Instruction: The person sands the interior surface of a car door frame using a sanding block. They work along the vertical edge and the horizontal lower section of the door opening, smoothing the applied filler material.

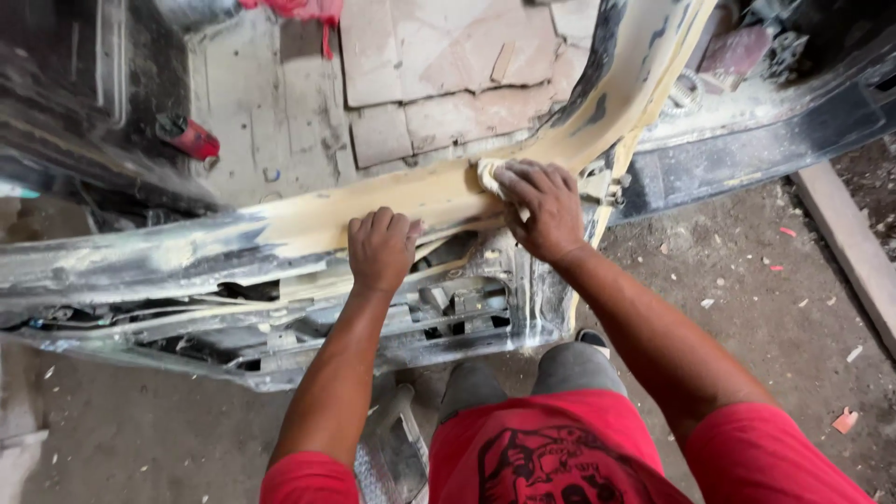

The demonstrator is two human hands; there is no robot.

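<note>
A car body panel (308,224) ran from the left edge across the middle, then curved up toward the top right. The left hand (381,247) rested on the panel's near edge, just left of the right hand (544,207). The right hand pressed a folded pad (489,174) onto the panel at the bend. Below the panel's near edge sat a frame of brackets (448,313). Beyond its far edge lay flat boards (439,75), with a can (191,137) well to their left.

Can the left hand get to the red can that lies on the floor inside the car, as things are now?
Probably not without leaning in: the left hand rests on the yellowish sill, and the red can lies beyond it, well apart.
</note>
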